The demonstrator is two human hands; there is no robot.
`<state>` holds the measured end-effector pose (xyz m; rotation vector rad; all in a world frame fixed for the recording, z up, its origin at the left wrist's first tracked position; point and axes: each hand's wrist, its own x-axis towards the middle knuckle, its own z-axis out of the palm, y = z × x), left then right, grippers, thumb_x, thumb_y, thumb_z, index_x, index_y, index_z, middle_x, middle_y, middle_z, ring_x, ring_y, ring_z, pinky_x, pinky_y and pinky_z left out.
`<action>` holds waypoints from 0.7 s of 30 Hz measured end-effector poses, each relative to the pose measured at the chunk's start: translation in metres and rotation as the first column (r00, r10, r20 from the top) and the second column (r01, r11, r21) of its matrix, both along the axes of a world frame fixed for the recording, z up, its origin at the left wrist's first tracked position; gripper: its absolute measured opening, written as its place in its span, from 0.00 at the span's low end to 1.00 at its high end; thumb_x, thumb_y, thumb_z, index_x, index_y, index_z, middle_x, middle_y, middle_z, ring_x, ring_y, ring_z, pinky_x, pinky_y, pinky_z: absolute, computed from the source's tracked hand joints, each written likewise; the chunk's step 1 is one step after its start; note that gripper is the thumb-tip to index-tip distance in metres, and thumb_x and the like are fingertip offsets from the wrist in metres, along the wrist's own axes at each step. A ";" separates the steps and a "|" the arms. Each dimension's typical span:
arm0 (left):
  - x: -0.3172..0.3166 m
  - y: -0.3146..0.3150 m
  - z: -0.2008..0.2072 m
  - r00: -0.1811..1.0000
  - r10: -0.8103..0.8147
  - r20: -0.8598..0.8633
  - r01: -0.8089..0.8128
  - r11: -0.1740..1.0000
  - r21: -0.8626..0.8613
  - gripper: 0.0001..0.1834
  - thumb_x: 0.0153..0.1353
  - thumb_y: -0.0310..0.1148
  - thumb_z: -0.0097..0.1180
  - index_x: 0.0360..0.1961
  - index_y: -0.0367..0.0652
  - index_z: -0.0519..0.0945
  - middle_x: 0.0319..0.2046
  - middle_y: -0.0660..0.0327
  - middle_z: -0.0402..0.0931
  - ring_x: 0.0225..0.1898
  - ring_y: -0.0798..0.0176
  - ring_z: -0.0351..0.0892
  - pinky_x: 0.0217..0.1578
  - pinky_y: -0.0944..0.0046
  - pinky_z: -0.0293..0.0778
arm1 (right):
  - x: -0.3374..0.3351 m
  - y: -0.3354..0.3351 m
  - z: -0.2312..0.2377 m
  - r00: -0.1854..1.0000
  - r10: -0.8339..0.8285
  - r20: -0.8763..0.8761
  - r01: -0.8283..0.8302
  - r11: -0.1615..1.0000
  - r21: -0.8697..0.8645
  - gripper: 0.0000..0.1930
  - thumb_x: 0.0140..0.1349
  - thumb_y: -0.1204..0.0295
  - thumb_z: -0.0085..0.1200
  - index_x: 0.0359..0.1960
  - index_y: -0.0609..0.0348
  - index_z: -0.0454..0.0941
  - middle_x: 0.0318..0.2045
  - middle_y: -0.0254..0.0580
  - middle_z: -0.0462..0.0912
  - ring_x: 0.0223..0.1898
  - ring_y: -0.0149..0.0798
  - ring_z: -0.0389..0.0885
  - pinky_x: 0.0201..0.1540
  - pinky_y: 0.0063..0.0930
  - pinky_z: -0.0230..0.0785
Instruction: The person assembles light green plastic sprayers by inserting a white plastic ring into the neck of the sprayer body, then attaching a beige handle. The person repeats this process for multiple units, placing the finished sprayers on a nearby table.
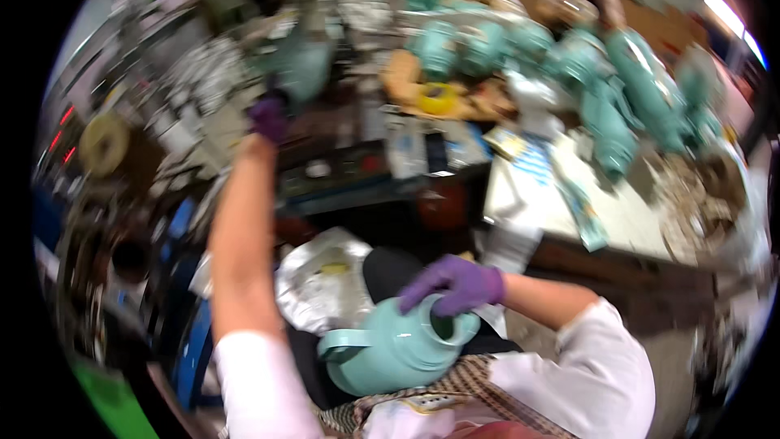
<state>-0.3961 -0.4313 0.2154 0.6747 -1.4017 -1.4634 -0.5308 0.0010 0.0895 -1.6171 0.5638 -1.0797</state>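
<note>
A light teal plastic vacuum jug body [394, 349] with a side handle lies tilted across my lap, its open mouth toward the right. My right hand [455, 283], in a purple glove, grips it at the rim with some fingers at the mouth. My left hand [268, 118], also gloved in purple, is stretched far forward to the left. It is closed at the dark near end of a grey-green jug body [301, 65]. Motion blur smears that hand and vessel, so its finger positions are unclear.
Several teal jug bodies [613, 126] stand and lie on the far right bench. A yellow tape roll [439, 99] sits before them. A white tabletop [528, 195] holds packets. Silvery wrapping [325, 276] lies by my knees. Another person [581, 0] is at the back right.
</note>
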 end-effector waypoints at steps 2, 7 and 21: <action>0.002 0.059 0.013 0.995 -0.101 -0.003 0.101 0.995 0.015 0.29 0.71 0.46 0.53 0.66 0.44 0.65 0.54 0.50 0.76 0.40 0.41 0.84 0.35 0.51 0.85 | 0.002 -0.003 -0.008 0.996 -0.038 0.082 0.025 0.986 0.164 0.32 0.48 0.76 0.61 0.61 0.61 0.77 0.54 0.42 0.83 0.56 0.34 0.79 0.62 0.30 0.69; 0.016 0.288 0.007 0.594 0.031 0.804 0.796 0.119 -0.593 0.45 0.50 0.42 0.71 0.66 0.34 0.67 0.59 0.46 0.72 0.62 0.50 0.74 0.63 0.56 0.68 | 0.004 -0.010 -0.013 0.945 -0.307 0.114 0.231 0.870 0.436 0.34 0.46 0.80 0.60 0.61 0.59 0.75 0.41 0.34 0.82 0.41 0.25 0.79 0.42 0.20 0.72; 0.124 0.247 -0.038 0.809 0.026 0.587 0.255 0.884 -0.391 0.22 0.50 0.30 0.52 0.46 0.31 0.83 0.49 0.56 0.81 0.47 0.63 0.79 0.53 0.65 0.72 | -0.335 0.294 -0.058 -0.855 0.294 -0.426 0.496 0.226 -0.839 0.16 0.60 0.70 0.52 0.50 0.45 0.80 0.49 0.40 0.82 0.56 0.49 0.77 0.66 0.48 0.60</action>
